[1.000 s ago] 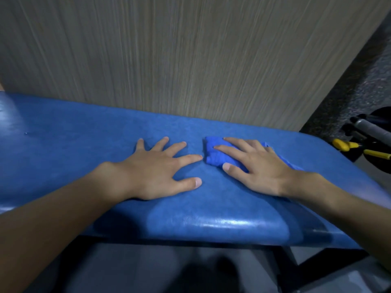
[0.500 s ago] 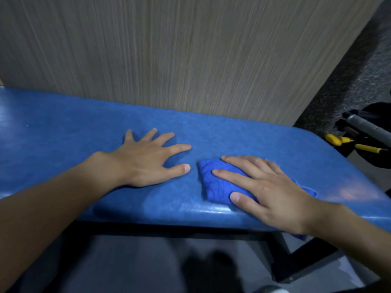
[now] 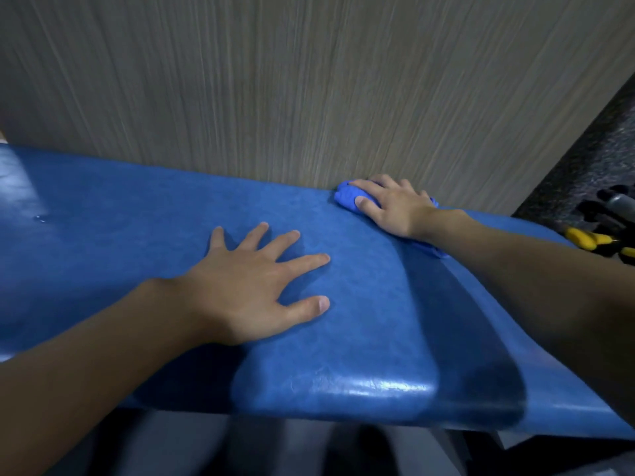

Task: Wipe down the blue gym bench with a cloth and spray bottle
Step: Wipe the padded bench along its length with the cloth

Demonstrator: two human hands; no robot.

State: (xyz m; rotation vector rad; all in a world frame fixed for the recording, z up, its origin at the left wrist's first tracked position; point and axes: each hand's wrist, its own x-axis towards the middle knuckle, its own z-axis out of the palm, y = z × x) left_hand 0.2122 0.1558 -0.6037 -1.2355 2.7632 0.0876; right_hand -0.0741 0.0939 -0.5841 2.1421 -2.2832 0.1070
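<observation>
The blue padded gym bench (image 3: pixel 113 235) runs across the view from left to right. My left hand (image 3: pixel 254 286) lies flat on its middle, palm down, fingers spread, holding nothing. My right hand (image 3: pixel 391 207) presses a crumpled blue cloth (image 3: pixel 347 197) onto the bench's far edge, right against the wall. Part of the cloth sticks out under my wrist. No spray bottle is in view.
A wood-grain wall panel (image 3: pixel 309 80) stands directly behind the bench. At the right, on dark speckled floor (image 3: pixel 584 149), lie yellow-handled tools (image 3: pixel 584 237) and a grey bar (image 3: pixel 618 201). A few droplets (image 3: pixel 40 218) sit on the bench's left part.
My right hand slid the cloth from the bench's near edge away to the far edge by the wall. My left hand stayed flat on the bench.
</observation>
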